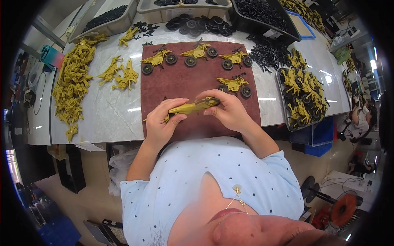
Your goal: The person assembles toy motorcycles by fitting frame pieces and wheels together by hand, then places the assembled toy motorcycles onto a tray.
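Both my hands hold one olive-yellow plastic toy motorcycle body over the near edge of a dark red mat. My left hand grips its rear end, and a black wheel shows under the fingers. My right hand pinches the front end. Several finished yellow toy motorcycles with black wheels stand in rows on the far half of the mat.
A heap of yellow body parts lies at the left, with loose ones nearer the mat. Black wheels and grey bins sit at the back. Black frames and a tray of finished motorcycles lie right.
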The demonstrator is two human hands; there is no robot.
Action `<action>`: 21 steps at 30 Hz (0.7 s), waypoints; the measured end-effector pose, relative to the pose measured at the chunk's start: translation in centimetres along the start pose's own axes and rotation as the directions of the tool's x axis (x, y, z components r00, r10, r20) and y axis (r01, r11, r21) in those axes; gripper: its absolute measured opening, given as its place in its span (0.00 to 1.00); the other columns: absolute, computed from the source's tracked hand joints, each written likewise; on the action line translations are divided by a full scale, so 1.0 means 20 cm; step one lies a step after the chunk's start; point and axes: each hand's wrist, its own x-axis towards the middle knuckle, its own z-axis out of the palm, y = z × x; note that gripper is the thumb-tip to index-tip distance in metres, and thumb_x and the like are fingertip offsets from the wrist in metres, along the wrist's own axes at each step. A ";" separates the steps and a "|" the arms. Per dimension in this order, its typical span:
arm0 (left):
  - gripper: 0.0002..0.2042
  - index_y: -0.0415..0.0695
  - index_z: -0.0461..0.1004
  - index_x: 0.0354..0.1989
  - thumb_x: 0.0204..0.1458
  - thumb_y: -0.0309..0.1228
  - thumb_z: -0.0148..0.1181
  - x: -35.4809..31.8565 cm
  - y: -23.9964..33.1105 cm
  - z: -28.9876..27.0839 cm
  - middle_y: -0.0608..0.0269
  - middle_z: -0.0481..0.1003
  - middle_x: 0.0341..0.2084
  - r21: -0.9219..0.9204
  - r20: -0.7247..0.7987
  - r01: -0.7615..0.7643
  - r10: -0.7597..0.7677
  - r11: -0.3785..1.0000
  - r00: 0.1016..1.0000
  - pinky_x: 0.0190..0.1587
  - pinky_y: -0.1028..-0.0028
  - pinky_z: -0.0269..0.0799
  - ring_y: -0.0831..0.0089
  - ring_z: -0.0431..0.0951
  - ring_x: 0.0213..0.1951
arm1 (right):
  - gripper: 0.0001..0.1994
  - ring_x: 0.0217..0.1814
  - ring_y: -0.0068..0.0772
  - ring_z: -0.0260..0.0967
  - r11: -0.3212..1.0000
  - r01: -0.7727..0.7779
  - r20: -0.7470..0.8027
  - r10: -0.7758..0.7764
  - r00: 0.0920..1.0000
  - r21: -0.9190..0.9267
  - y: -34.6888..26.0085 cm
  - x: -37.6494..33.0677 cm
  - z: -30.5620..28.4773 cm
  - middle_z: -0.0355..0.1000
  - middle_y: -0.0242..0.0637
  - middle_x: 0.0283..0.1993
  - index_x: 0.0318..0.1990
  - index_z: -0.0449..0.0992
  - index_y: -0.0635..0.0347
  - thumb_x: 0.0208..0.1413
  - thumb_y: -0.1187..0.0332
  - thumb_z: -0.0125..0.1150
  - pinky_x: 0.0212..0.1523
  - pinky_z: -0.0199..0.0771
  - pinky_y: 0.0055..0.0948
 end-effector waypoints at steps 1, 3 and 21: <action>0.16 0.36 0.76 0.45 0.49 0.29 0.66 -0.01 -0.01 0.01 0.53 0.79 0.42 -0.182 -0.002 0.090 -0.092 0.979 0.996 0.48 0.70 0.73 0.63 0.79 0.44 | 0.17 0.47 0.25 0.73 0.999 0.023 -0.030 -0.024 0.999 -0.034 0.00 0.00 0.02 0.74 0.35 0.47 0.51 0.72 0.64 0.53 0.80 0.60 0.47 0.74 0.24; 0.15 0.36 0.76 0.44 0.49 0.28 0.66 -0.03 -0.02 0.02 0.52 0.79 0.42 -0.197 -0.033 0.061 -0.069 0.979 0.997 0.46 0.71 0.74 0.65 0.79 0.43 | 0.17 0.46 0.25 0.73 0.997 0.045 -0.057 -0.049 0.997 -0.067 0.00 0.01 0.04 0.74 0.35 0.46 0.51 0.72 0.63 0.52 0.79 0.61 0.47 0.74 0.25; 0.39 0.42 0.65 0.60 0.44 0.55 0.66 -0.10 -0.15 -0.35 0.57 0.71 0.51 0.053 -0.156 0.375 -0.364 0.925 0.918 0.47 0.70 0.66 0.68 0.72 0.49 | 0.12 0.45 0.23 0.70 0.986 -0.055 -0.174 0.082 0.981 0.155 0.20 0.22 0.11 0.72 0.36 0.44 0.50 0.65 0.65 0.63 0.70 0.53 0.46 0.71 0.23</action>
